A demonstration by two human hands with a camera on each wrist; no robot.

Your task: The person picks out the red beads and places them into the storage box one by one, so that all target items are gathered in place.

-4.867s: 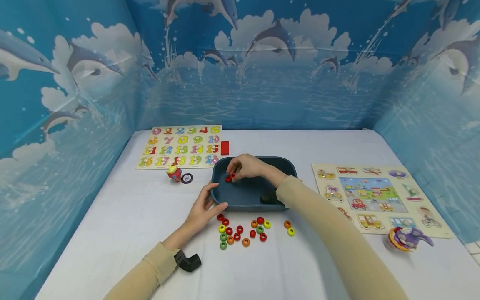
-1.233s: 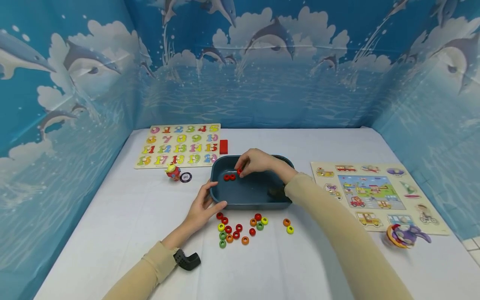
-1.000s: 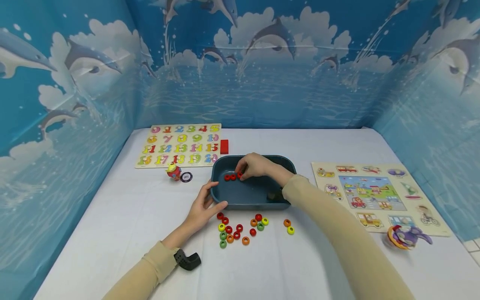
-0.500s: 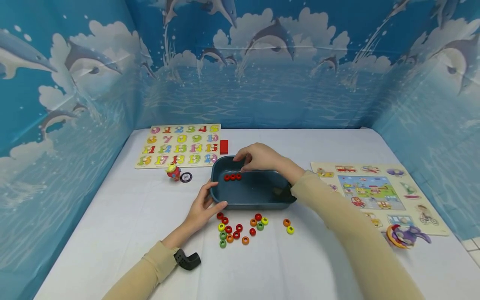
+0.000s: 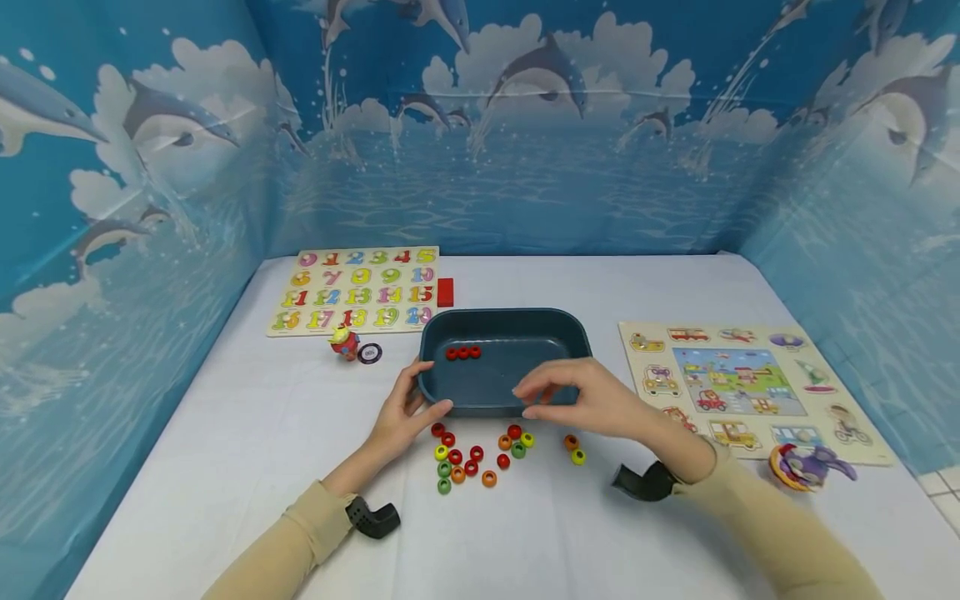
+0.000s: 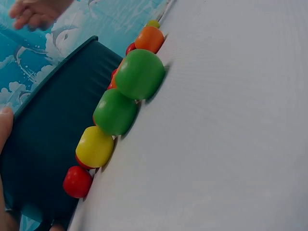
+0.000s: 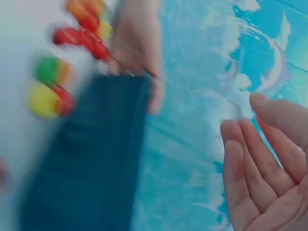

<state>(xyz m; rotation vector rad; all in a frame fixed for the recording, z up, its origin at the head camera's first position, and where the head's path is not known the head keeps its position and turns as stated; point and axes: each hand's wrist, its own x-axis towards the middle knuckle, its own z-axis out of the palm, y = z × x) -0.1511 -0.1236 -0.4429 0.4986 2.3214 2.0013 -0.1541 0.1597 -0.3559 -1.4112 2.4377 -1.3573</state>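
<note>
My left hand [image 5: 401, 410] grips the near left corner of a dark blue tray [image 5: 517, 410], thumb at its front wall and fingers along its left side. Inside the tray, three red beads [image 5: 463, 353] lie in a row towards the back left. My right hand [image 5: 588, 398] hovers over the tray's near right rim, its fingers loosely bent and apart from the thumb, holding nothing. In front of the tray are loose red, orange, yellow and green beads; a green bead [image 6: 140, 74] and a yellow bead [image 6: 95, 147] show large in the left wrist view.
A number puzzle board [image 5: 352, 292] lies at the back left beside a red block [image 5: 446, 292]. Near it are a small figurine [image 5: 344, 342] and a round chip [image 5: 370, 353]. On the right are a vehicle puzzle board [image 5: 750, 392] and a purple toy [image 5: 808, 467].
A third red bead was set down beside two others in the tray and let go. My right hand then moved back towards me and to the right. My left hand stayed on the tray.
</note>
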